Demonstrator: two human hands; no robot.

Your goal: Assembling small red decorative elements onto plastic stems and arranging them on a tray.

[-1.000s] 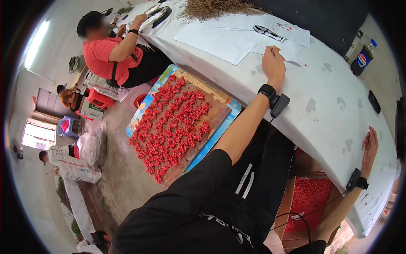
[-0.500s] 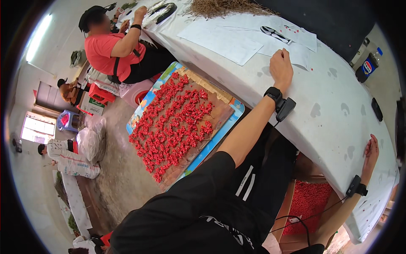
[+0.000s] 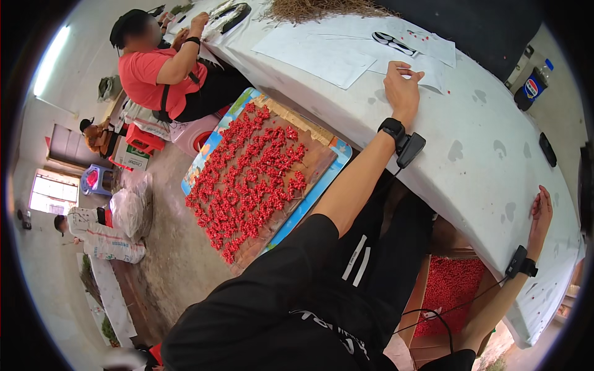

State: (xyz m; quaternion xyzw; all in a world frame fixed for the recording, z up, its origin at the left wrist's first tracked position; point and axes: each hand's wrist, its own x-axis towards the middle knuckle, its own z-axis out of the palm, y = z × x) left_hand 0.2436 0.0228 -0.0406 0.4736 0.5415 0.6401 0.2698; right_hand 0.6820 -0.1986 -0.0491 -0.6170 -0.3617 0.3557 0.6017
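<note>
My left hand (image 3: 402, 89) hangs over the white-covered table (image 3: 461, 123), near the white paper sheets (image 3: 334, 59). Its fingers are loosely bent and apart, and I see nothing in them. Over the table's right end, my right hand (image 3: 542, 213) has its fingers loosely stretched, with no object visible in it. Both wrists wear black straps with small black devices. A black-and-white oval-patterned strip (image 3: 393, 43) lies on the papers beyond my left hand, with a few loose red berries (image 3: 427, 37) beside it.
Left of me, a board (image 3: 341, 154) bears red berry clusters (image 3: 247, 173). An open carton (image 3: 421, 297) of red berries stands below my right arm. Brown twigs (image 3: 328, 9), a dark bottle (image 3: 532, 86) and a black oblong object (image 3: 547, 150) are around the table. Another person (image 3: 148, 74) sits far left.
The view has shifted slightly. My left hand's fingers have spread from a closer bunch, and the hand is turned a little. My right hand stays nearly in place.
</note>
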